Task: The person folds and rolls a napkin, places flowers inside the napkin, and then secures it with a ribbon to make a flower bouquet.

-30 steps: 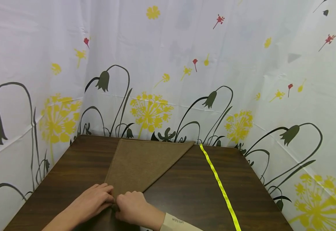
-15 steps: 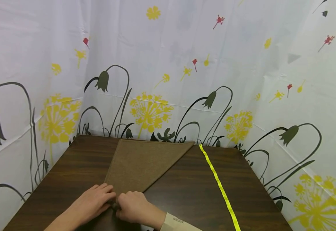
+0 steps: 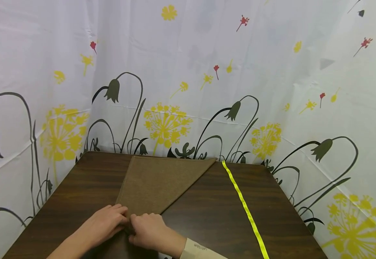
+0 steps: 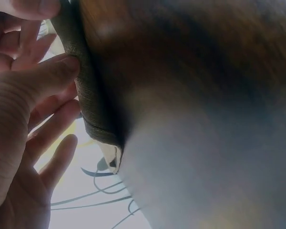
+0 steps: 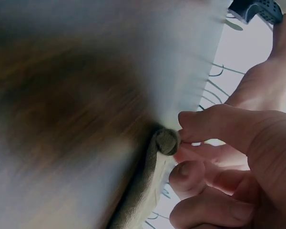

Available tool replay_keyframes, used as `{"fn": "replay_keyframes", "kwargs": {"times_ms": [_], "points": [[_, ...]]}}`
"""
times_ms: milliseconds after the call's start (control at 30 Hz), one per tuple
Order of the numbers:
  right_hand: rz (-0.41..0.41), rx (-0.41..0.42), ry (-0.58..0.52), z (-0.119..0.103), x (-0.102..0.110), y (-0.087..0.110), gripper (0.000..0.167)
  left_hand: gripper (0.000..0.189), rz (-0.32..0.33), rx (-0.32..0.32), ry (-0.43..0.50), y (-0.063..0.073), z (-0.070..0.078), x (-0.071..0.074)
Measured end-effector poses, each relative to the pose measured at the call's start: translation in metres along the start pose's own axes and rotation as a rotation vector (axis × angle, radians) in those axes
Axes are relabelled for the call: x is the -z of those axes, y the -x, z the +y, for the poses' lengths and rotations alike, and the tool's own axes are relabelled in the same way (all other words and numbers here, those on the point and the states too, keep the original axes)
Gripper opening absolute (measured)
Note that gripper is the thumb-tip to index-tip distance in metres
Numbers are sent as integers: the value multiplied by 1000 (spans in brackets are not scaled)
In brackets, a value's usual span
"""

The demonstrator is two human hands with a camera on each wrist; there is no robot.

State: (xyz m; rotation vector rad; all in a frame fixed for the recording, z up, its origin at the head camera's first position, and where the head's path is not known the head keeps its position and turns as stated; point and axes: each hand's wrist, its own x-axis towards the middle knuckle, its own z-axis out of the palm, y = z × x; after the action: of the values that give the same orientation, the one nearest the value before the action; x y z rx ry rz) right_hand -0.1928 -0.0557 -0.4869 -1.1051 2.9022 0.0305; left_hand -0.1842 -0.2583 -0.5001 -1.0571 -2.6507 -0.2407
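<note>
A brown cloth napkin (image 3: 155, 183) with hemmed edges lies on the dark wooden table, its far right corner drawn to a point. Its near end is rolled up, and both hands hold that roll. My left hand (image 3: 105, 223) grips the left part; in the left wrist view its thumb presses the rolled cloth (image 4: 88, 90), with fingers behind. Close beside it, my right hand (image 3: 152, 232) pinches the roll. The right wrist view shows the coiled end of the napkin (image 5: 168, 141) at the thumb tip of the right hand (image 5: 229, 162). From the head view, the hands hide most of the roll.
A yellow ribbon-like strip (image 3: 243, 201) runs from the far edge of the table (image 3: 214, 223) towards the near right. Behind and around the table hangs a white curtain (image 3: 188, 54) with a flower print.
The head view has shifted slightly. Both hands keep hold of the rolled end, with only tiny finger movements; the flat part of the napkin lies as before.
</note>
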Motion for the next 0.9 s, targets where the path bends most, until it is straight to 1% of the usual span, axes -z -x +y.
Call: {"fn": "replay_keyframes", "kwargs": {"times_ms": [100, 233, 300, 367, 433, 500, 600, 700, 767, 900], "points": [[1, -7, -2, -3, -1, -1, 31, 20, 14, -13, -11, 0, 0, -1], [-5, -13, -16, -4, -3, -3, 38, 21, 14, 2, -27, -1, 1, -2], [-3, -17, -26, -3, -3, -4, 41, 20, 19, 1, -67, -1, 3, -3], [-4, -27, -55, -2, -3, -6, 43, 20, 32, -16, -123, 0, 5, -3], [-13, -41, -88, -1, -3, -8, 46, 22, 71, -41, -183, 0, 6, -4], [-29, -61, -129, 1, -3, -9, 48, 28, 123, -67, -226, 1, 6, -6], [-60, -83, -183, 4, -4, -11, 49, 34, 208, -95, -248, 2, 5, -8], [-83, -97, -212, 6, -6, -12, 49, 36, 259, -114, -258, 2, 4, -10], [-96, -109, -230, 6, -6, -13, 49, 35, 266, -117, -258, 1, 5, -11], [-115, -129, -247, 8, -5, -13, 44, 30, 215, -102, -249, -2, 6, -9]]}}
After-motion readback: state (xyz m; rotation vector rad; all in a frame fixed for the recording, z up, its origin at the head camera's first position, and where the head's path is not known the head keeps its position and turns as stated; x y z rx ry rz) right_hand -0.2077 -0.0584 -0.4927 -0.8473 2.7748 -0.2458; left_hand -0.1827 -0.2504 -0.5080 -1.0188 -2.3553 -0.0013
